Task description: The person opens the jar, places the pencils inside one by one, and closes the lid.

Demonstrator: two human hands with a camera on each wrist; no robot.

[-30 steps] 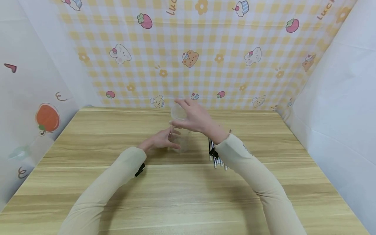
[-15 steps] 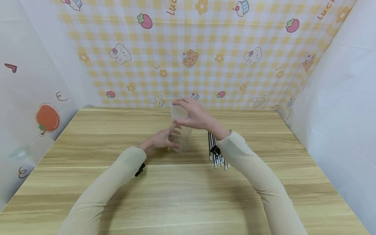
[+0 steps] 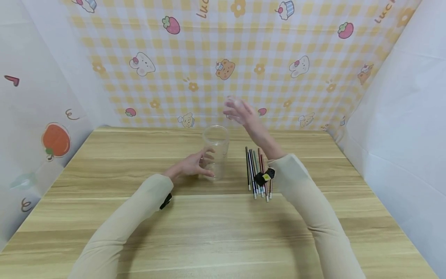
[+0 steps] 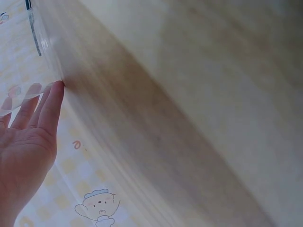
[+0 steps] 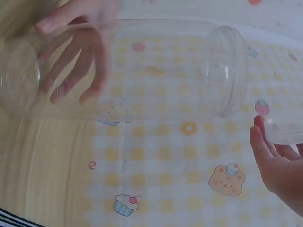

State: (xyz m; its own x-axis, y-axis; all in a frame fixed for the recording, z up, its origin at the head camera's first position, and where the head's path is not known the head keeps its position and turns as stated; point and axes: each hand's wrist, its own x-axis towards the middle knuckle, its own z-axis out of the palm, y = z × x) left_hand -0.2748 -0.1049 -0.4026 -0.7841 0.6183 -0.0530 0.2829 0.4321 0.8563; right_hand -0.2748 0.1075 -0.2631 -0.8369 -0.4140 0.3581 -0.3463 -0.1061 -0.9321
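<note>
A tall clear plastic jar (image 3: 219, 155) stands upright on the wooden table, its round mouth uncovered. My left hand (image 3: 192, 164) grips the lower part of the jar from the left, thumb in front and fingers behind. In the right wrist view the jar's threaded neck (image 5: 225, 71) shows. Up and to the right of the mouth, my right hand (image 3: 244, 114) holds a translucent lid (image 5: 284, 132), apart from the jar. The lid looks faint and blurred in the head view.
Several striped pencils (image 3: 256, 170) with white ends lie side by side on the table (image 3: 209, 232), right of the jar and partly under the right forearm. A yellow checked cloth (image 3: 195, 50) hangs behind, and a white wall cloth (image 3: 400, 128) stands on the right.
My right hand has lifted the lid off the jar and carried it up and to the right. The left hand stays around the jar. More of the pencils shows.
</note>
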